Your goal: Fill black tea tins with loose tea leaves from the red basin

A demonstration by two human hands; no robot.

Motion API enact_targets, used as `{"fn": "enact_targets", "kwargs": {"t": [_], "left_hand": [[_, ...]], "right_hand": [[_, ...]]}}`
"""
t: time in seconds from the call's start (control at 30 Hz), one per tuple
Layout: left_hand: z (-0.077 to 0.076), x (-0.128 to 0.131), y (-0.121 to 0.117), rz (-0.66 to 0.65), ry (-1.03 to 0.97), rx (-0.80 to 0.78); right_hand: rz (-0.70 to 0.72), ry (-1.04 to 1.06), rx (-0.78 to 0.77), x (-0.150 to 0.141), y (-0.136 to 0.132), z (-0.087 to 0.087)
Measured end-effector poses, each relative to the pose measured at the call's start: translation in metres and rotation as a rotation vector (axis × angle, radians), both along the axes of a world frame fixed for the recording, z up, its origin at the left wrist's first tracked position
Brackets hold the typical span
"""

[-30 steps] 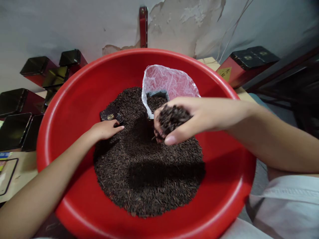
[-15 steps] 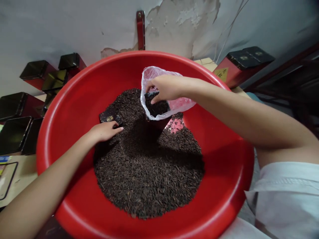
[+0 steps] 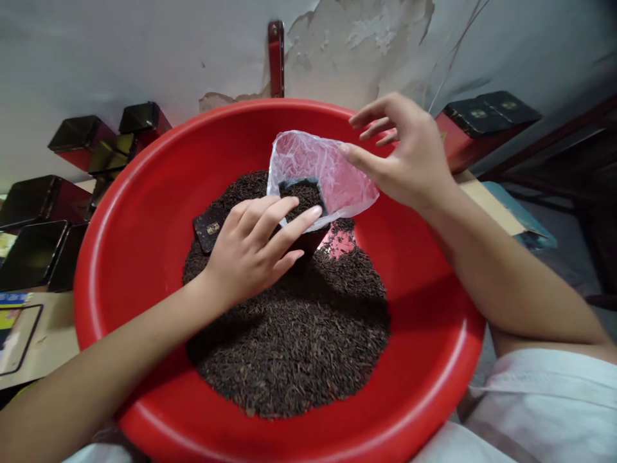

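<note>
Loose dark tea leaves [image 3: 289,360] cover the bottom of a wide red basin [image 3: 429,360]. Standing in them is a dark tin [image 3: 311,244], lined with a clear plastic bag [image 3: 332,161] whose mouth is folded outward; tea fills the tin near its top. My left hand [image 3: 260,241] reaches over the near left side of the bag's opening, fingers stretched out. Above the bag's right side, my right hand [image 3: 400,148] is raised with fingers apart, its thumb close to the bag's edge. A dark tin lid [image 3: 208,228] lies on the tea, left of my left hand.
Several black and red tins [image 3: 36,199], some open, stand left of the basin. To the right, black-topped red tins [image 3: 491,116] stand by the wall near a cardboard box [image 3: 491,199]. A red strap-like piece [image 3: 276,58] stands against the peeling wall.
My right hand has come out of the bag and risen to the right. My left hand has moved from beside the lid to the near edge of the bag.
</note>
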State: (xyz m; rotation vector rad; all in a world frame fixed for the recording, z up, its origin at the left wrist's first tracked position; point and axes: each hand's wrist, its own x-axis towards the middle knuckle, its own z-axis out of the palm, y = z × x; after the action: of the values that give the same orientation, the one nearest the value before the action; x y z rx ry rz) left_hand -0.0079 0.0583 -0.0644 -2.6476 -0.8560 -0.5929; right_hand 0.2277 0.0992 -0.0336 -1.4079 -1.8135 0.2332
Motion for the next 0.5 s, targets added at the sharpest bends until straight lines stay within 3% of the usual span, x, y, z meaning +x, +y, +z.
{"fn": "enact_targets", "kwargs": {"t": [0.1,0.17,0.33,0.5], "left_hand": [[0.003,0.017,0.012,-0.020,0.078,-0.094],[0.006,0.023,0.021,-0.018,0.093,-0.160],[0.024,0.012,0.022,0.056,-0.020,-0.257],[0.061,0.021,0.029,0.044,-0.047,-0.621]], "right_hand": [[-0.008,-0.126,-0.333,0.016,0.017,-0.009],[0.020,-0.149,-0.456,0.021,0.023,-0.010],[0.018,0.058,-0.304,0.013,0.028,-0.010],[0.141,0.210,-0.362,0.015,0.033,-0.012]]}}
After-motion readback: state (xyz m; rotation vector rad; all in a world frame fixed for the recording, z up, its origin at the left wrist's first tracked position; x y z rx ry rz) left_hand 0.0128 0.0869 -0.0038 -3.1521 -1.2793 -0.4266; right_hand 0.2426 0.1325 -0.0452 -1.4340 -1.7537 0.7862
